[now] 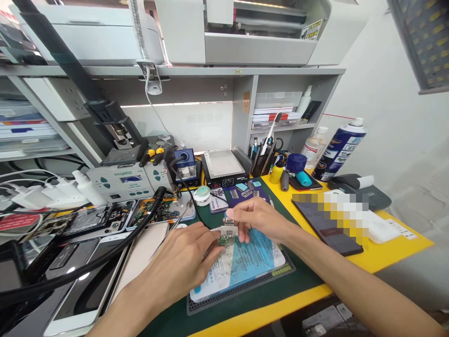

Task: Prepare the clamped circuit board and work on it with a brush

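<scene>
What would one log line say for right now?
left hand: holding small circuit board | right hand: holding metal piece | under both: blue-and-white pad

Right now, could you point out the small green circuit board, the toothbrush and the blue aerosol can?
Small green circuit board [222,241]: head view, on its exposed green face.
Toothbrush [269,139]: head view, on its white handle.
Blue aerosol can [339,150]: head view, mid-body.
</scene>
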Motion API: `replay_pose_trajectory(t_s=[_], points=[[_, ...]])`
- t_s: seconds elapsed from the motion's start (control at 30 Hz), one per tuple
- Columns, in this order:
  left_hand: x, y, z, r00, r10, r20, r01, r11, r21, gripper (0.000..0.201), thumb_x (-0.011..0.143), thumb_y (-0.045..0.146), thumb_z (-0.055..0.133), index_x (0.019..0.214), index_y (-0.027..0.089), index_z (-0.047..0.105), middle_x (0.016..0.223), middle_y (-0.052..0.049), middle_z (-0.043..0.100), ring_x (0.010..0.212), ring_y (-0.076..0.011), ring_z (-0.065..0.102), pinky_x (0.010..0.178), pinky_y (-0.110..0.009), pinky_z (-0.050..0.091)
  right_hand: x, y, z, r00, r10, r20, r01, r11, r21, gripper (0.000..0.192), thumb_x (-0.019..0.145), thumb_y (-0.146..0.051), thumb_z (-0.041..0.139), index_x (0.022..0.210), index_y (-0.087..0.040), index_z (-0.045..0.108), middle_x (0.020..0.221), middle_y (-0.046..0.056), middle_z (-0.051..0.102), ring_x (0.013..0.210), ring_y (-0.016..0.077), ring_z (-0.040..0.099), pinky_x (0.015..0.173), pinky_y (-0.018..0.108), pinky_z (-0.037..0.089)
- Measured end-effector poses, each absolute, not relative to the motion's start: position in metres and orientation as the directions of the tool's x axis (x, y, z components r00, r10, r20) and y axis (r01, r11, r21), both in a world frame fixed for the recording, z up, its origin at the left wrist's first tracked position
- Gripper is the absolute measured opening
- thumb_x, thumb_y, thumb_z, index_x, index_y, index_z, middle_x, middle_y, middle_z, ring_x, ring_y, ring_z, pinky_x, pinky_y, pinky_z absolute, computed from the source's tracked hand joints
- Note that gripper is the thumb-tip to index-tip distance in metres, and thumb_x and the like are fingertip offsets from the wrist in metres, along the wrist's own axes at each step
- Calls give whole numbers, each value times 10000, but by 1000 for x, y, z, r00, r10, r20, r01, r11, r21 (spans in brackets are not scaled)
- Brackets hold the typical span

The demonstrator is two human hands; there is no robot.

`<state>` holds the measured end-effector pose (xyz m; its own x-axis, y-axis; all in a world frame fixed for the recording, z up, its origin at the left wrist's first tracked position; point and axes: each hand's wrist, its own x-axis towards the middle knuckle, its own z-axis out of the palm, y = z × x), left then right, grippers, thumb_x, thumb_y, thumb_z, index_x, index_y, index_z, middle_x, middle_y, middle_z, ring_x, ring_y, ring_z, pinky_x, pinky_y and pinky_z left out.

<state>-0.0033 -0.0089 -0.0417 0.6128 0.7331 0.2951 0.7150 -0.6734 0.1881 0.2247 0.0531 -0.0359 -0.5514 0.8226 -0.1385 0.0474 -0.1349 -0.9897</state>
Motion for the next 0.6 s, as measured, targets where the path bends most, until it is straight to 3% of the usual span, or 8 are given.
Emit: replay_pose_trajectory(t_s=[0.37,0.6], points=[[-5,-8,-44,622,722,302,707,-684,178,247,1043,289,510,1121,180,717,928,-83,727,833,-274,709,663,-376,526,225,54,-35,-577,802,-151,58,-144,-988,464,785,-569,845,695,-134,707,518,41,686,444,134,621,442,213,499],[-4,-7,-41,631,702,330,702,-698,144,238,1040,286,501,1072,202,720,833,-48,705,740,-247,705,583,-345,511,229,57,-39,-616,773,-152,89,-123,-988,442,823,-552,826,732,-134,716,537,29,690,429,120,603,418,193,477]])
